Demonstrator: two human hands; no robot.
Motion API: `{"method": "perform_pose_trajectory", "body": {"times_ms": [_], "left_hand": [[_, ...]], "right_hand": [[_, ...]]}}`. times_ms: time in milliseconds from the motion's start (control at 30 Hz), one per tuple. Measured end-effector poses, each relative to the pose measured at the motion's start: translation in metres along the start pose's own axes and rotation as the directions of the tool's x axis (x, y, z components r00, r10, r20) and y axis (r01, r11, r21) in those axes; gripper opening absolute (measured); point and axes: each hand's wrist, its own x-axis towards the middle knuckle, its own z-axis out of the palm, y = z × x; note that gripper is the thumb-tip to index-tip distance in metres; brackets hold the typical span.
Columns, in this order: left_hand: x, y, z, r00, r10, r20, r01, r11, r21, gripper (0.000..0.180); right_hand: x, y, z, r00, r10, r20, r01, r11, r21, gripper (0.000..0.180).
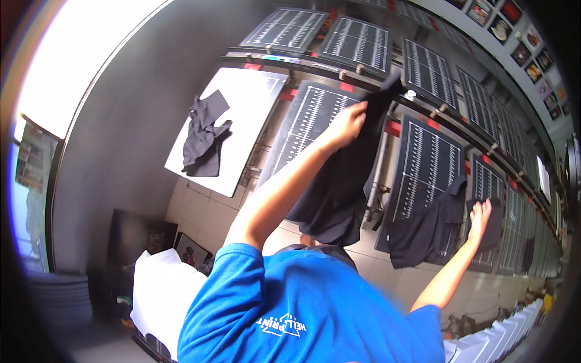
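My left hand is closed on a black garment, apparently a T-shirt. The cloth hangs down in front of my body, and its upper end stretches past my hand over the rail. On the right, my right hand has its fingers drawn together at a second black garment, seemingly pinching its far side. That garment drapes over the near ends of dark platens marked with white rulers. A crumpled black garment lies on a white board at the left.
A ruled platen stands behind the hanging cloth, and another platen is to its right. More platens line the far side of a long rail. White stacked items are at lower left; a dark wall is at left.
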Motion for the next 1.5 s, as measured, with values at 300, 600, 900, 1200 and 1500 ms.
{"method": "perform_pose_trajectory", "body": {"times_ms": [300,600,900,1200,1500], "left_hand": [[-0.266,-0.177,-0.213,0.794,-0.452,-0.406,0.604,0.511,0.612,0.024],[-0.287,-0.261,-0.302,0.855,-0.474,-0.207,0.515,0.740,0.432,0.012],[-0.266,-0.276,-0.339,0.770,-0.629,0.104,0.551,0.738,0.390,0.019],[-0.175,-0.210,-0.478,0.961,-0.256,0.104,0.275,0.912,-0.303,0.006],[-0.243,-0.255,-0.408,0.820,-0.398,0.412,0.283,0.907,0.312,0.034]], "right_hand": [[-0.181,0.076,0.102,0.960,0.250,0.126,-0.273,0.936,0.223,0.038],[-0.435,-0.081,0.485,0.503,0.054,0.863,-0.191,0.980,0.050,0.029],[-0.565,-0.096,0.724,0.567,-0.050,0.822,0.284,0.949,-0.138,0.031],[-0.567,-0.248,0.730,0.251,-0.581,0.774,0.792,0.584,0.181,0.043],[-0.569,-0.106,0.714,0.560,0.009,0.828,0.410,0.866,-0.286,0.018]]}}
